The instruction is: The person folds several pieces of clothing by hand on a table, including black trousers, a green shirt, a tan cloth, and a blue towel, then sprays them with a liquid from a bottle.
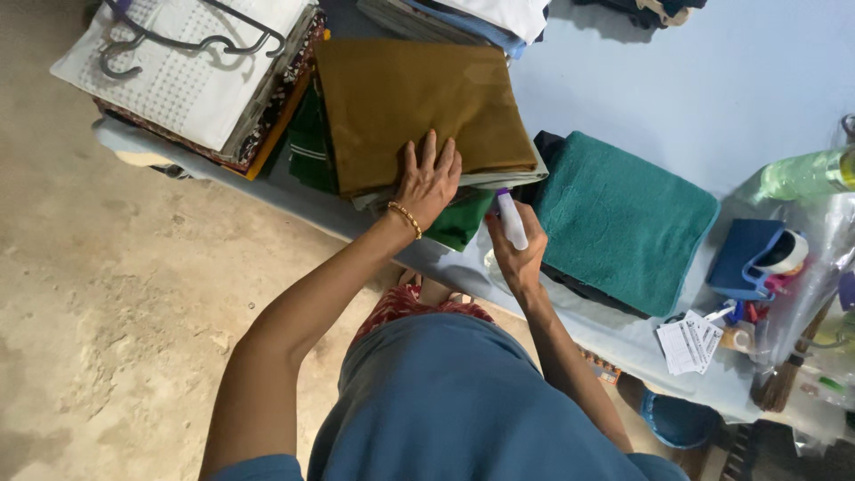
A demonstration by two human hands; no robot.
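My left hand [429, 178] lies flat, fingers spread, on the near edge of a folded mustard-brown cloth [419, 98] that tops a stack of folded fabrics; a gold bracelet is on that wrist. Beneath the brown cloth a green cloth [459, 223] sticks out. My right hand [517, 258] grips a white spray bottle [511, 221] with a purple tip, held upright just right of the left hand, over the table's near edge. A folded teal towel [623, 218] lies to the right of the bottle.
The table is covered in light blue cloth [695, 80]. A pile of patterned fabrics with dark hangers [191, 40] sits at the far left. A blue holder [753, 258], paper slips [690, 343], plastic bags and a greenish bottle [806, 174] crowd the right end. Sandy concrete floor lies left.
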